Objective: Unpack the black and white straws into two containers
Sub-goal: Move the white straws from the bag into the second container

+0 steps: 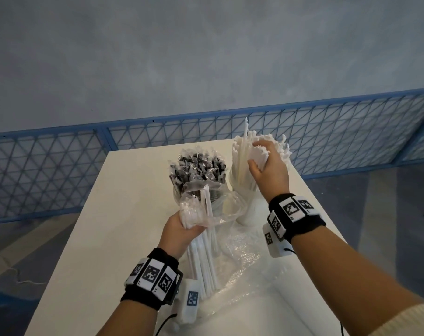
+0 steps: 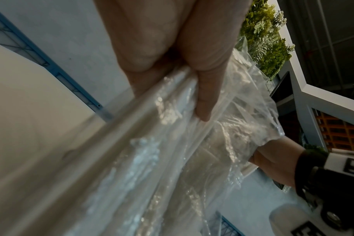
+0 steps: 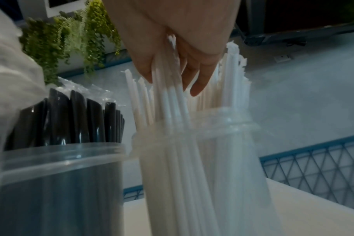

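Two clear containers stand side by side at the far end of our white table (image 1: 89,238): the left container (image 3: 57,183) is packed with wrapped black straws (image 1: 197,169), and the right container (image 3: 222,159) bristles with upright white straws (image 1: 242,170). Our right hand (image 1: 270,169) reaches over the right container, fingers (image 3: 200,79) curled around a small bunch of white straws whose lower ends are already inside the rim. Our left hand (image 1: 181,232) grips a clear plastic bag (image 1: 218,209) together with the remaining white straws in the bag (image 1: 206,263), thumb and fingers wrapped around the bundle near its upper end; the bundle stands steeply in front of the black straws, its lower ends down by the table. More crumpled clear plastic film (image 1: 244,270) lies on the table between our forearms. Both wrists carry black bands (image 1: 300,214) fitted with white blocks bearing square black-and-white markers. Beyond the table runs a blue mesh fence (image 1: 60,166) against a grey wall, and from the wrist views we catch hanging green foliage (image 3: 71,39) in the background.
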Available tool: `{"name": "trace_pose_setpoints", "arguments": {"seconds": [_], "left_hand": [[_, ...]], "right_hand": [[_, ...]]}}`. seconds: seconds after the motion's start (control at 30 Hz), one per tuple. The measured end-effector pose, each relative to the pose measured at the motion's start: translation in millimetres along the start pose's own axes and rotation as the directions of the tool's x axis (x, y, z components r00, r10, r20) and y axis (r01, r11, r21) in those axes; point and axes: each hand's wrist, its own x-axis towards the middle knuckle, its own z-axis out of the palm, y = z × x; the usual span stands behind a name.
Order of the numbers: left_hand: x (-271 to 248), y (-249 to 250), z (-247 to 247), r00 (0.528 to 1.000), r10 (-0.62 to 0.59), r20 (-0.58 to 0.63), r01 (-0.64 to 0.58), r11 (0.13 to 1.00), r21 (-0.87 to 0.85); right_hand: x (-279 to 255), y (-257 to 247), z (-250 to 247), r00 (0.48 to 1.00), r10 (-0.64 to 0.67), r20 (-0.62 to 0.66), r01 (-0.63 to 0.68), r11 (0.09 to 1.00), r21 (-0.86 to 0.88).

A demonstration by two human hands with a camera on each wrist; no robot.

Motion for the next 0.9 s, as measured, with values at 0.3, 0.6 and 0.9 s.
{"name": "trace_pose_setpoints", "arguments": {"seconds": [0.3, 0.6, 0.9], "left_hand": [[-7, 5, 4, 1.000, 0.014, -0.012, -0.014, 1.000, -0.023], [-10, 2, 6, 0.995, 0.099, -0.021, -0.098, 0.994, 0.046], [-9, 1, 6, 0.980, 0.179, 0.092, -0.191, 0.971, 0.147]], "right_hand": [[-12, -9, -17, 0.996, -0.082, -0.027, 0.078, 0.990, -0.121], [-90, -57, -1, 0.898, -0.159, 0.410, 0.225, 0.967, -0.118], [-81, -51, 18, 0.791, 0.033, 0.610, 0.102, 0.977, -0.186]]}}
